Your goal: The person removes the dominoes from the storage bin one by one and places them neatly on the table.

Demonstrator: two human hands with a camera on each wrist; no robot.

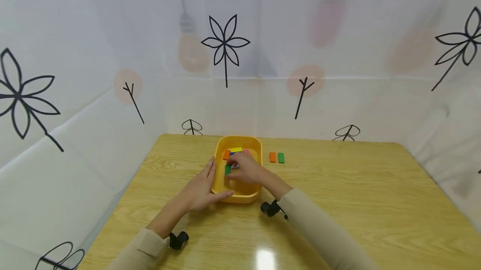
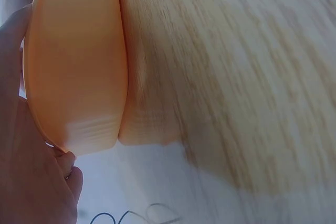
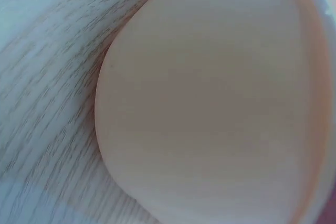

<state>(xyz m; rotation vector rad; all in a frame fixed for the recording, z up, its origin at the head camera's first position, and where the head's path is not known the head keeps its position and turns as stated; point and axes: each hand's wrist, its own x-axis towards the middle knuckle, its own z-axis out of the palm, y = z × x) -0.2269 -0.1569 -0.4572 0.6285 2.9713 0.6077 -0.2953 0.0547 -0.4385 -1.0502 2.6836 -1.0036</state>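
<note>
A yellow-orange plastic tray (image 1: 244, 199) stands on the table, with small coloured blocks inside. My left hand (image 1: 198, 190) holds its near left corner, fingers along the left side and thumb at the front rim. In the left wrist view the tray's outer wall (image 2: 79, 61) fills the space beside this hand (image 2: 37, 177). My right hand (image 1: 246, 169) reaches into the tray and pinches a green block (image 1: 227, 170) between thumb and fingers. Beyond it lie an orange block (image 1: 226, 154), a yellow block (image 1: 236, 150) and a pink block (image 1: 247, 152); the hand partly hides blue ones.
Right of the tray, another orange block (image 1: 272, 157) and another green block (image 1: 281, 158) lie side by side on the wooden table (image 1: 338, 194). A white patterned cloth (image 1: 263, 107) hangs behind the table. Tray wall (image 3: 205, 103) fills most of the right wrist view.
</note>
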